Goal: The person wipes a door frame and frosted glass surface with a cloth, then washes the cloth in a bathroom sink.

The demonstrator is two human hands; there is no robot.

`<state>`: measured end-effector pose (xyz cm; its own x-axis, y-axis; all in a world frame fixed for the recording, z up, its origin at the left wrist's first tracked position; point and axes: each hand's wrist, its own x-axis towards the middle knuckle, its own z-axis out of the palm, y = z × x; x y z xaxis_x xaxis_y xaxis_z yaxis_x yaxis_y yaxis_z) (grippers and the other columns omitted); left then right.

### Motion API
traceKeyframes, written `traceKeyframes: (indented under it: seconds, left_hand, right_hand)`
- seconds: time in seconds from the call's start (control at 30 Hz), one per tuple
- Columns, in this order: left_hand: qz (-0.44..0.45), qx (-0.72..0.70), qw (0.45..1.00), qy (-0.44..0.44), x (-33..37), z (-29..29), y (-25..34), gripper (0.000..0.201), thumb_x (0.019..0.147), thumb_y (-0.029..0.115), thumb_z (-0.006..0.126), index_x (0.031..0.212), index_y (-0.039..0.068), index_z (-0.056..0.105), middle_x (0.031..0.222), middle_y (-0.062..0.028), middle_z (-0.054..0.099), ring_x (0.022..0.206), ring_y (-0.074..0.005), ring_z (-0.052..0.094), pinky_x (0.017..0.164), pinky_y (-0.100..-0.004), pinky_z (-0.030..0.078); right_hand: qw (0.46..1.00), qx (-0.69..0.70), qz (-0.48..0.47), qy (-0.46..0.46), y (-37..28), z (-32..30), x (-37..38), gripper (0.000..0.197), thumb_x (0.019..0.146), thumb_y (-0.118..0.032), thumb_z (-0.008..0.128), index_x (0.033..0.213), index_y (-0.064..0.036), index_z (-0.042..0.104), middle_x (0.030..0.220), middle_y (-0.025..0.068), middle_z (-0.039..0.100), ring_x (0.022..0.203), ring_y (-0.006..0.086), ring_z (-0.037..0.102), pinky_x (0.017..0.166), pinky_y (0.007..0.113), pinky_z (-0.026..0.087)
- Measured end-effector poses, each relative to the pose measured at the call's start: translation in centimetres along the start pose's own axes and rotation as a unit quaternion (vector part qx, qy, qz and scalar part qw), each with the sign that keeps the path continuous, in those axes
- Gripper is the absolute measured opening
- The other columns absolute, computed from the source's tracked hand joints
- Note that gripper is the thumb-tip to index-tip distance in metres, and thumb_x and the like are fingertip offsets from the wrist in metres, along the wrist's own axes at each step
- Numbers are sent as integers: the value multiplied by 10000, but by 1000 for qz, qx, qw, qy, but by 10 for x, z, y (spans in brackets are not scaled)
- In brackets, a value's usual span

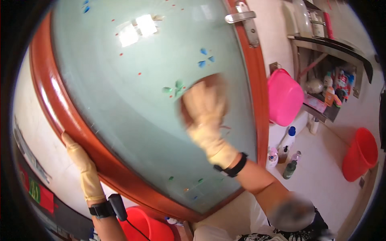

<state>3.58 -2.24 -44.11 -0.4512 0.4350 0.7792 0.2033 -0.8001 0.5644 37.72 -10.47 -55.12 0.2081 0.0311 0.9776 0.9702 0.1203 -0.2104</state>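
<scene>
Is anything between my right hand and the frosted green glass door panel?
Yes: a blurred, dark red cloth under the pale yellow gloved right hand. Nothing else visible stands between that hand and the glass panel.

Light: bright, pale indoor light. Glare: two white patches (146,25) on the glass panel (132,116), above its middle (window-like, hard-edged); pale streaks along the wooden frame (50,88) left of the panel. Blur: motion smear on right grip (205,106) and brown cloth (186,113), mid-panel; soft grey patch (291,213) on the forearm (257,176), below right of the panel. Distortion: frame bowed outward left of the panel; black rim (12,24) encircling all.
</scene>
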Motion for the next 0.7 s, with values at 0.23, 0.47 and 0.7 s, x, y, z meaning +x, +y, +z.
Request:
traceKeyframes:
  seconds: [0.23,0.47,0.7]
  left_hand:
    - [12,16,1000,-10,-10,-5,21,629,960,471,375,1238,-83,481,1207,-121,536,1080,-190,488,973,-309,360]
    - [-23,-73,995,-71,-22,8,31,635,960,468,367,1290,-71,421,1276,-128,490,1157,-213,454,1008,-308,329]
    - [-54,-72,992,-87,-17,0,31,656,953,479,380,1326,-61,381,1345,-138,436,1234,-211,398,1042,-303,286]
  right_hand:
    - [886,128,-423,-141,-92,10,-59,338,767,-194,496,1090,-161,592,1148,2,560,1157,183,487,977,483,324]
    - [997,7,60,-44,39,-6,41,770,734,-161,641,1416,-170,285,1503,153,137,1347,439,135,1060,599,123]
    - [983,29,-182,-25,-145,16,112,791,584,-335,776,1269,-153,426,1313,60,397,1205,296,359,959,551,282]
